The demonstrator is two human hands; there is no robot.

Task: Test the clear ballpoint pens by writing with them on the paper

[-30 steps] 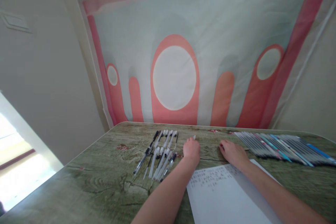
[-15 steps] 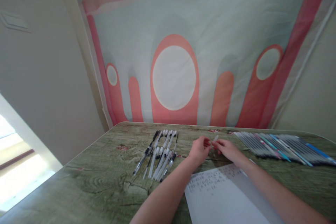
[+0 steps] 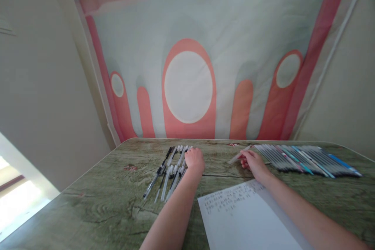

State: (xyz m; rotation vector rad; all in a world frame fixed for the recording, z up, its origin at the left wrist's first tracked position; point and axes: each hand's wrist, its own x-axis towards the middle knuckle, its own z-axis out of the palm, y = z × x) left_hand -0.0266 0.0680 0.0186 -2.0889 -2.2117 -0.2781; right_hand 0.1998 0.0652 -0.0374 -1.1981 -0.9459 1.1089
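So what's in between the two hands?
In the head view: tabletop, and one end of the pale tube held in the right hand, poking out toward the left hand.

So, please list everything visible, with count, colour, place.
Table: one, greenish brown, woodgrain, across bottom.
Pens: many, mostly greyish, some pink, teal, blue, right side.
Pen parts: many, white, clear, black, left of centre.
Pen barrel: one, translucent, in right hand.
Handwritten paper: one, white, front, right of centre.
Wall hanging: one, pale and coral, behind table.
Side walls: two, greyish, left and right.
Bright area: one, whitish, lower left.
Left hand: one, bare, at pen parts.
Right hand: one, bare, just left of pens.
Forearms: two, bare, bottom.
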